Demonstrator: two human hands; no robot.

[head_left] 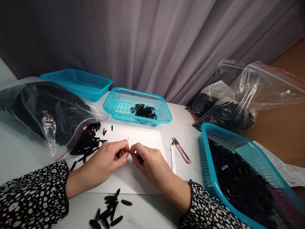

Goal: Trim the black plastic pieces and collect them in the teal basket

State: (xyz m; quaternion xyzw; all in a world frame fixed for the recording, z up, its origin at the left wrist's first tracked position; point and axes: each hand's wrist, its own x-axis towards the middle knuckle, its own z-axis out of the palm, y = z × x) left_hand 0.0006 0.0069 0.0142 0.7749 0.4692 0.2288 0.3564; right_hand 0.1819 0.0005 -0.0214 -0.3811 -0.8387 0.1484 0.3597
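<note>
Over a white sheet [143,178], my left hand [102,162] and my right hand [154,160] meet fingertip to fingertip. Both are closed in a pinch, with a tiny dark bit [129,152] showing where they meet. Dark pieces also show inside the curled fingers of each hand; their full shape is hidden. Beside my left wrist, a pile of slim black pieces [87,140] spills from a clear zip bag [54,111]. More black pieces [111,208] lie loose in front of the sheet.
Behind the sheet, a blue basket [137,120] holds a small heap of black pieces; another blue basket [95,94] stands back left. Pink thread snips [182,151] and a white-handled tool [173,159] lie right. A fuller blue basket [206,159] and clear bags [247,86] are farther right.
</note>
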